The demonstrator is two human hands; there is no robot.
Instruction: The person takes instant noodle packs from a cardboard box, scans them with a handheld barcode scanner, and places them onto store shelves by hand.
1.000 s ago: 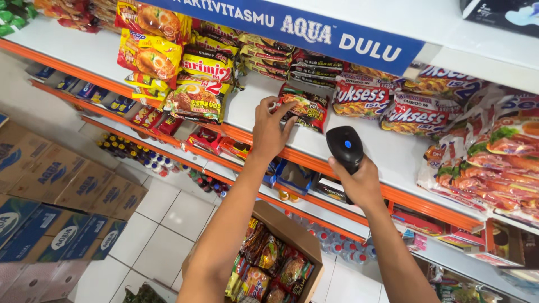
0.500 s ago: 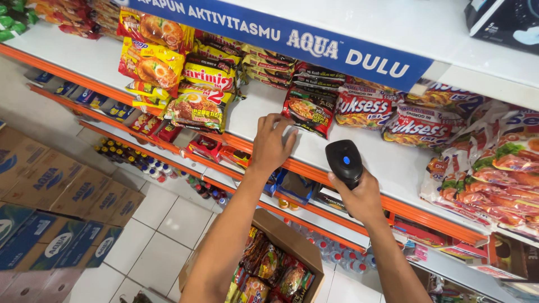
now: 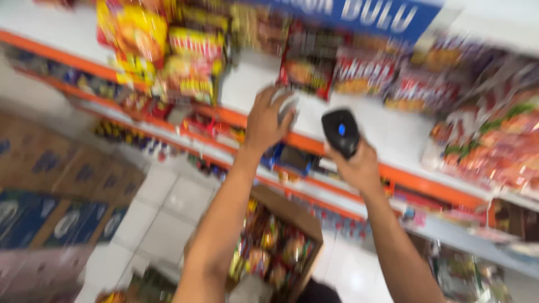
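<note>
My left hand (image 3: 269, 118) has dropped to the white shelf (image 3: 387, 134) edge, grip closed on a pale packet (image 3: 287, 106); just right, my right hand (image 3: 356, 165) clasps the black scanner (image 3: 340, 132).

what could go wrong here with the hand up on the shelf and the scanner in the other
The left hand is at the shelf edge beside leaning snack packets; a nudge might tip them off. The right hand holds the black scanner raised over the open carton; a loose grip might drop it in.
</note>
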